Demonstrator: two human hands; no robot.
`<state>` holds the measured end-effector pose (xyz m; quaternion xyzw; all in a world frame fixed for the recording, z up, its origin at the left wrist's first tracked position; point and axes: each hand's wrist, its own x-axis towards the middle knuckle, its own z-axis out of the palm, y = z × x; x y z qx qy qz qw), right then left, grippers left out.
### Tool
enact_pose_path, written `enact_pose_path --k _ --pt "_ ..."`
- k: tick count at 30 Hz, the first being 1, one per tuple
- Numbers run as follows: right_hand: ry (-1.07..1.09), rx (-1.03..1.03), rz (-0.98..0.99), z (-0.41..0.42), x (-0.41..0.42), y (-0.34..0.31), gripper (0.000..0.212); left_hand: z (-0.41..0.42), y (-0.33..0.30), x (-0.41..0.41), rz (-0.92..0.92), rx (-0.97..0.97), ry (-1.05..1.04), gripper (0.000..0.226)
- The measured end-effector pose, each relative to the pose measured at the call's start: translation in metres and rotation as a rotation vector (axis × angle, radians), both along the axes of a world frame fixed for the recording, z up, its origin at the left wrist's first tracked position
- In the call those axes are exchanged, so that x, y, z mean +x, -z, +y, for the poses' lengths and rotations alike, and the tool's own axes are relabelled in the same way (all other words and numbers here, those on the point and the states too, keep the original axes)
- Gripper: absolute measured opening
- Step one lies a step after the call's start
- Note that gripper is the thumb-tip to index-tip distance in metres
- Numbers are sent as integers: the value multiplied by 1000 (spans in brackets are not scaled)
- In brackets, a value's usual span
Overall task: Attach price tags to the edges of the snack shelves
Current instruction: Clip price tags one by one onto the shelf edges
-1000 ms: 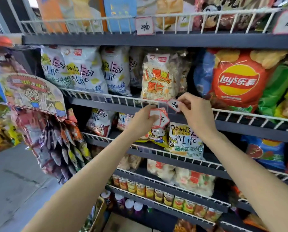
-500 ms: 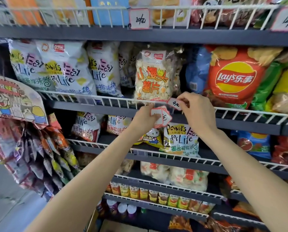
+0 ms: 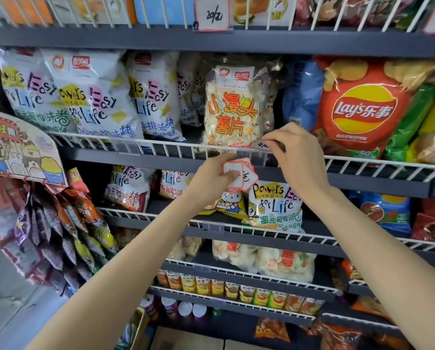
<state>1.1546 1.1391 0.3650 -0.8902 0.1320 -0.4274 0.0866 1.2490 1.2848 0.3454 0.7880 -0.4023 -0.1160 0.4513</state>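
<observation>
View panned right, right hand [image 3: 296,157] still pinching tag [image 3: 261,145] at rail [image 3: 161,145], left hand [image 3: 217,176] gripping tag stack [image 3: 239,174]

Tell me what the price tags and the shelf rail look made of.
Price tags: thin card or paper, matte white with red borders; handwriting shows on the one at the rail, though lamination cannot be ruled out. Shelf rail: white-coated metal wire, judging by its thin rods and even, slightly glossy finish.

Two hands [image 3: 297,152] reach in — one red Lay's bag [image 3: 360,107], one clear-fronted bun-crisp bag [image 3: 233,107], and one price tag [image 3: 212,14] hung on the top rail.
</observation>
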Motion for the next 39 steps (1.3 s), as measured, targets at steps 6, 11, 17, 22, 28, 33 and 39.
enact_pose_path --k 6,11,17,22,28,33,39 --pt "-16 -65 39 7 2 -3 18 10 4 6 -109 126 23 36" --pt "19 -254 89 12 6 -9 15 12 1 12 -133 141 42 37" --pt "59 -399 105 12 13 -8 21 12 2 16 -135 142 58 39" --pt "37 -423 148 8 14 -4 19 11 3 19 -151 145 66 40" --pt "71 -347 177 7 16 15 28 12 5 21 -146 145 70 41" --pt "120 -418 103 8 12 24 36 11 5 22 -143 146 77 42" --pt "134 -491 111 10 8 27 37 10 6 22 -161 144 71 43"
